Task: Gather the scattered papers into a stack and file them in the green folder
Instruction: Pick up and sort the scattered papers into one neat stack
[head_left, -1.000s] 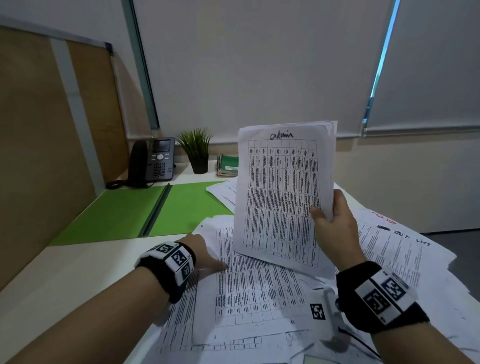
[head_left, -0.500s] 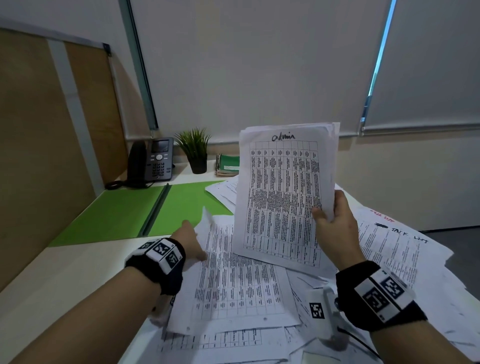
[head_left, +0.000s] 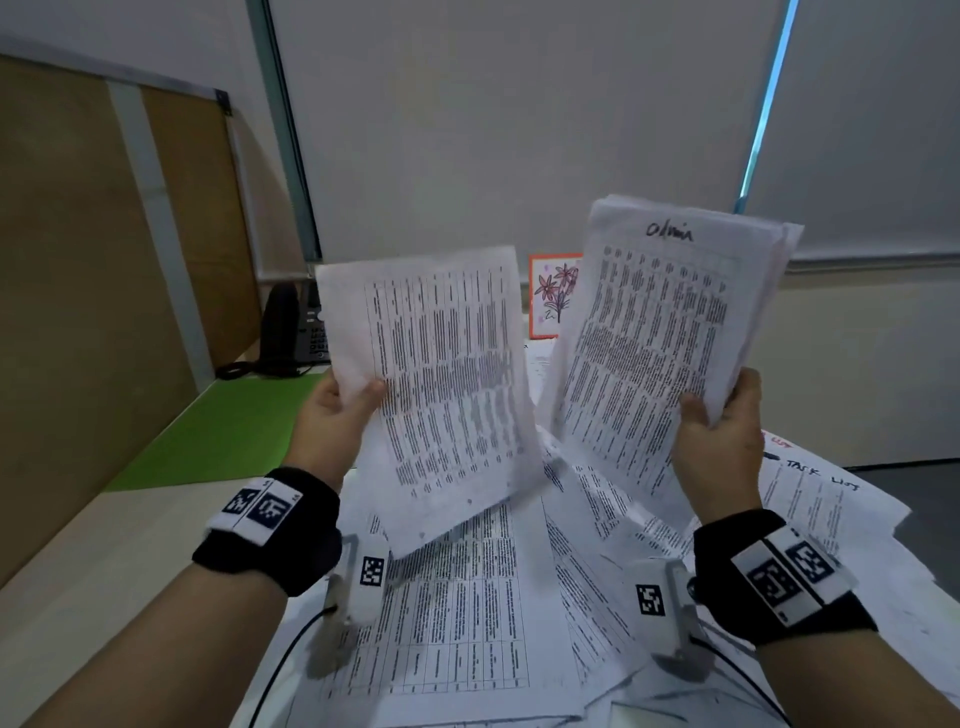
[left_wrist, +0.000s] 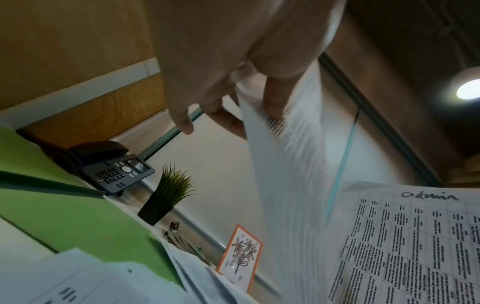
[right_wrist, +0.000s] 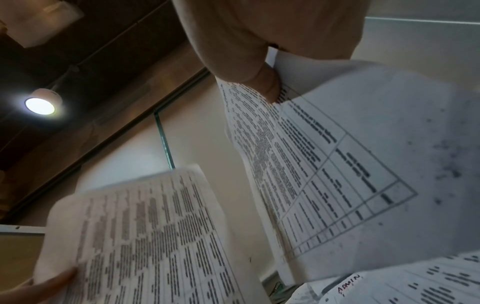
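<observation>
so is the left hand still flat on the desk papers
No, the left hand now pinches a sheet lifted off the desk.

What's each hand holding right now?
Left hand: pinching one sheet, lifted off the desk.
Right hand: gripping the stack marked "admin".

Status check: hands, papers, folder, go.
Left hand holds one sheet aloft. Right hand grips gathered stack. More loose papers on desk. Green folder open, unobstructed.
</observation>
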